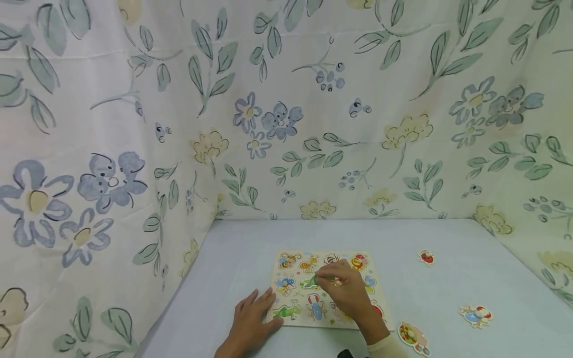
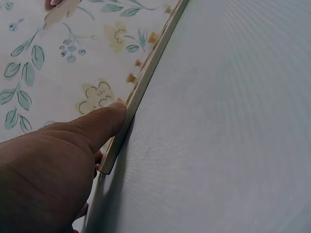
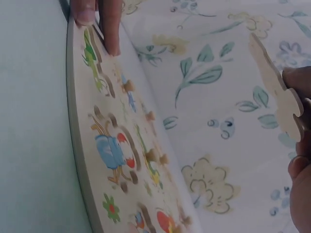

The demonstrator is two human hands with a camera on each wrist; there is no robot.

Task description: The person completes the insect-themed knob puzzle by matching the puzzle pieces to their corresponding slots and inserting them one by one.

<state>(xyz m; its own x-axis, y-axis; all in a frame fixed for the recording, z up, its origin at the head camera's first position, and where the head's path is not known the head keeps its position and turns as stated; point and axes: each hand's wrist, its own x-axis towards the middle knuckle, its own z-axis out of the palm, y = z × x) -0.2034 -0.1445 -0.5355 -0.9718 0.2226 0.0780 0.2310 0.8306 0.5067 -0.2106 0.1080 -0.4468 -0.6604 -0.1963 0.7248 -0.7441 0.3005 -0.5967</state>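
A wooden knob puzzle board [image 1: 300, 301] with cartoon insects lies flat on the table. Above its middle, my right hand [image 1: 346, 291] pinches a green insect puzzle piece [image 1: 310, 282]. In the right wrist view, the bare wood of this puzzle piece [image 3: 277, 90] shows, held up off the board [image 3: 82, 160] by the right hand's fingertips [image 3: 299, 80]. My left hand [image 1: 252, 318] rests at the board's front left corner, fingers spread along the side. Seen from the left wrist, its thumb [image 2: 104, 121] lies extended against the front edge of the board [image 2: 146, 77].
Loose on the table to the right are a red ladybug piece [image 1: 427, 257], a blue beetle piece with red pincers [image 1: 476, 316] and a snail-like piece [image 1: 413, 337]. Behind the pale table [image 1: 241, 248] hangs a floral curtain [image 1: 313, 164], which also runs along both sides.
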